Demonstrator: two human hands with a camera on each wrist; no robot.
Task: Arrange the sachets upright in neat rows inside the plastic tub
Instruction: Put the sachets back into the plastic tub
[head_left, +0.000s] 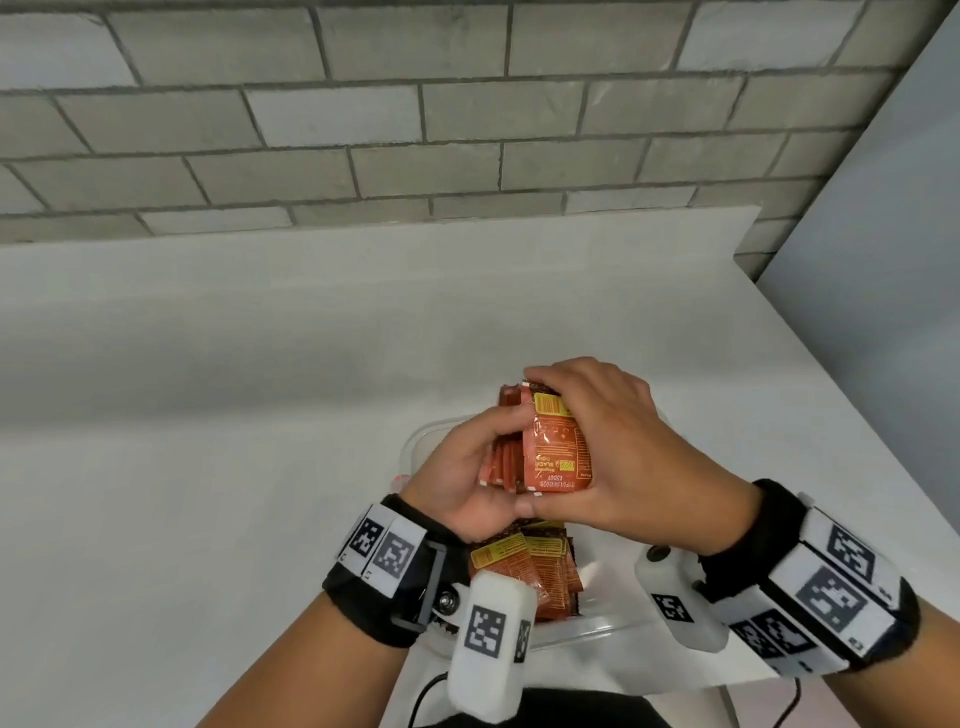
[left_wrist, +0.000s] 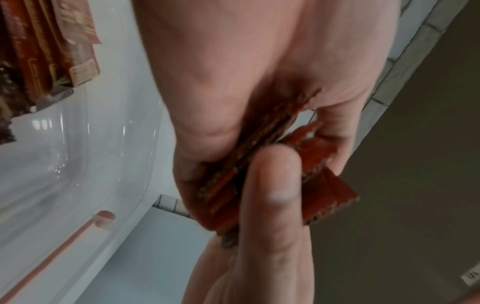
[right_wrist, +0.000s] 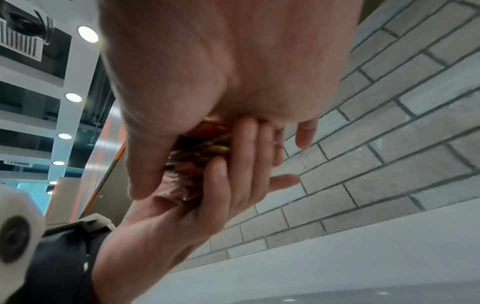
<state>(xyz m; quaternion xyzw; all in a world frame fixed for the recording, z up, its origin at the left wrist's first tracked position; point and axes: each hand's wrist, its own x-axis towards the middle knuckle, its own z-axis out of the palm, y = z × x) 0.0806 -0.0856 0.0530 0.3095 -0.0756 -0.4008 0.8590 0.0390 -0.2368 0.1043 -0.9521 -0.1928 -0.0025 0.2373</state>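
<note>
A stack of several orange-red sachets (head_left: 550, 447) is held above the clear plastic tub (head_left: 415, 447), squeezed between both hands. My left hand (head_left: 467, 467) cups the stack from the left with its thumb across the sachet edges (left_wrist: 324, 185). My right hand (head_left: 597, 441) wraps over the stack's top and right side, its thumb under the bottom edge. In the right wrist view only a sliver of the stack (right_wrist: 197, 156) shows between the palms. More sachets (head_left: 524, 566) lie in the near end of the tub, partly hidden by my left wrist.
The tub stands near the front right of a white table (head_left: 208, 389). A grey brick wall (head_left: 363, 130) runs behind the table. The table's right edge (head_left: 831, 384) slants close to my right hand. A black cable (head_left: 421, 696) hangs below the front edge.
</note>
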